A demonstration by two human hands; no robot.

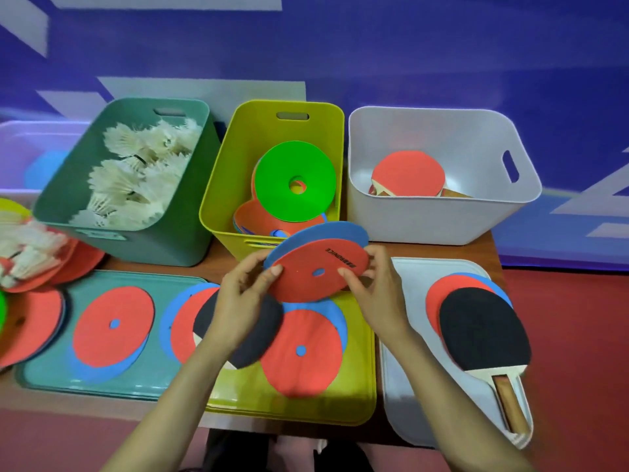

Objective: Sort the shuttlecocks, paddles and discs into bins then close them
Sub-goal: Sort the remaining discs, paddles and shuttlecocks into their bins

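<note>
Head view. Both grips are occupied w/ the same thing. The left grip (245, 294) pinches the left rim of a red disc (316, 270), fingertips on its face. The right grip (377, 291) pinches the opposite rim. The disc is held up off the worktop, tilted, over the middle, just in front of the yellow bin (238, 248) at the far edge. A blue disc (326, 233) lies right behind it, touching, prob. in the same pinch.

Handling, as a guess: the disc is thin, flat and v. light, w/ a small centre hole. It looks like soft rubber or foam, so it'll prob. droop if held by one rim only. The two-rim pinch suits it. It's not fragile, so a short drop into the bin should be OK. Main risk is the stacked pair sliding apart, so keep them squeezed together.

- Yellow bin already has a green disc (294, 180) on top of others.
- Teal bin (153, 248), far-left corner, holds shuttlecocks (143, 168).
- White bin (425, 219), far-right corner, holds a red paddle (408, 173).
- Along the near edge lie a teal lid (44, 376), yellow lid (357, 386) and white lid (408, 277), all flat, so no bin is closed.
- A black paddle (483, 332) lies on the white lid over more discs.
- A loose disc (114, 321) sits on the teal lid. Another paddle (258, 335) lies partly under the left arm.
- More shuttlecocks wait at the left edge.
</note>
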